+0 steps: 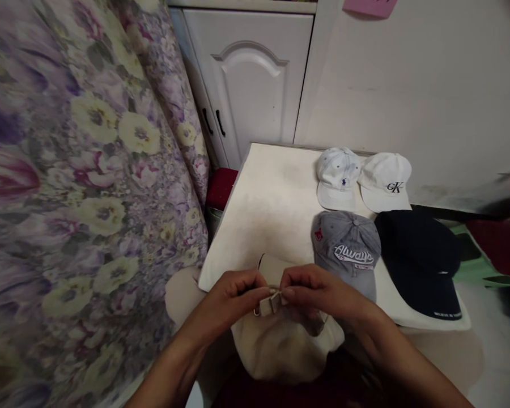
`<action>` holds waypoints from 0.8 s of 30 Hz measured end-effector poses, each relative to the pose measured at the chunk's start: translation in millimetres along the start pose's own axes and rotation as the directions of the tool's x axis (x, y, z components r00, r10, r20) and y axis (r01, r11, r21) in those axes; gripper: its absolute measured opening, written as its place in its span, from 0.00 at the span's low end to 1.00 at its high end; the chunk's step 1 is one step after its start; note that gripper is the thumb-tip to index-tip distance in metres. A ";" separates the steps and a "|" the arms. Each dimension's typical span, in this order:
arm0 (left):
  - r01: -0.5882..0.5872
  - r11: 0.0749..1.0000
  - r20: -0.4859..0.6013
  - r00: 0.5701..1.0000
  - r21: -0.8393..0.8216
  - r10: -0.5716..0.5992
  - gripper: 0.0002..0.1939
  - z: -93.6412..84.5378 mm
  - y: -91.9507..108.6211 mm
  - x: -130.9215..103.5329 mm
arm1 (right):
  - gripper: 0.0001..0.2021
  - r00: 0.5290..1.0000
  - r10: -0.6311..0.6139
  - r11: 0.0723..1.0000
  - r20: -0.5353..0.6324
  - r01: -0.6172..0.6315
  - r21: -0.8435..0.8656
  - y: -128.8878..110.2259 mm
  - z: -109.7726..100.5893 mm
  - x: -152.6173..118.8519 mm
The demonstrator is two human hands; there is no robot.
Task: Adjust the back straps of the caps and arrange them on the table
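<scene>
A beige baseball cap [280, 345] lies at the table's near edge, close to my body, with its back strap [268, 304] turned up. My left hand [240, 292] pinches the strap beside its buckle from the left. From the right, my right hand [312, 289] pinches the same strap, fingertips nearly touching the left ones. Part of the cap's opening and right side is hidden behind my right hand and wrist. A grey cap [352, 243] with "Always" lettering sits just beyond my right hand.
On the white table [267, 187] also lie a pale blue cap [338, 175], a white cap [385, 178] and a navy cap [420, 258], grouped at the right. A floral curtain [93, 198] hangs left; a white cabinet [255, 79] stands behind.
</scene>
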State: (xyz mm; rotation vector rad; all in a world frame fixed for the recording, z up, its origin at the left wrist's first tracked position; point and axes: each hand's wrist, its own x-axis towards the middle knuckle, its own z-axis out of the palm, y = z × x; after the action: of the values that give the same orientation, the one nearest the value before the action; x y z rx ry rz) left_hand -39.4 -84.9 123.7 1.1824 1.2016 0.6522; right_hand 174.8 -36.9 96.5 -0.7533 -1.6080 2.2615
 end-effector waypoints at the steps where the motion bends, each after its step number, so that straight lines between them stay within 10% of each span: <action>1: -0.013 1.000 0.009 1.000 0.001 0.013 0.17 -2.0 0.1 -0.8 | 0.14 1.000 0.007 1.000 -0.006 -0.007 0.001 -0.4 0.1 -0.2; 24: 0.038 0.993 0.033 0.999 -0.112 -0.035 0.13 -19.2 1.7 -14.1 | 0.14 0.999 0.041 0.999 0.024 -0.042 0.012 -3.9 15.6 8.5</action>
State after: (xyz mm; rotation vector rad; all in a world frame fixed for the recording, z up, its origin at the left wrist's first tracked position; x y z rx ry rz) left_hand -61.3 -90.4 131.7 1.0701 1.1427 0.6632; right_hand 158.8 -43.8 101.9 -0.7664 -1.6015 2.3157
